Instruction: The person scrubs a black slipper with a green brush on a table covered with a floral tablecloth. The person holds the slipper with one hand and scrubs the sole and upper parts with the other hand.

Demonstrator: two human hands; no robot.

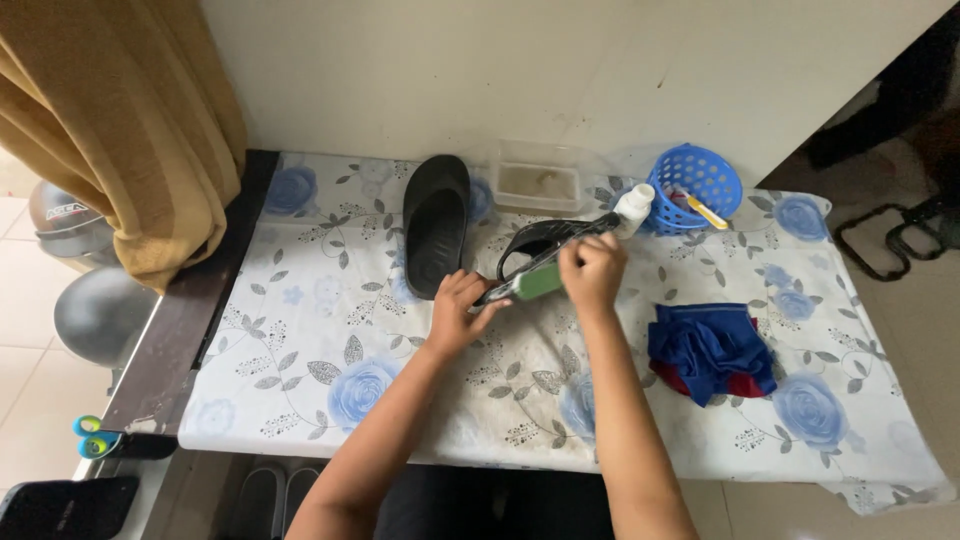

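A white wall backs the table (300, 400), which wears a cloth printed with blue roses, and a tan curtain (120, 120) hangs at the far left.

We hold a black sandal (535, 240) tilted on edge over the middle of the cloth. Our left hand (462, 308) is closed on its near end, steadying it. Our right hand (592, 270) is wrapped around a green-handled brush (535, 283), pressed along the sandal's side just beside the left thumb. We judge this to be the scrubbing step, with the brush working the sandal's edge. The next move calls for a firm left-hand hold while the brush strokes along the sole, and likely a turn of the sandal to reach the other face.

Just left of the grip, the second sandal (435, 225) lies flat, sole up, untouched. Beyond the grip stands a clear tub (540, 182) of cloudy liquid. Just right of the sandal's far tip is a white bottle (633, 205), touching a blue basket (697, 180). To the right of our right forearm, near us, lies a folded blue and red cloth (712, 350).
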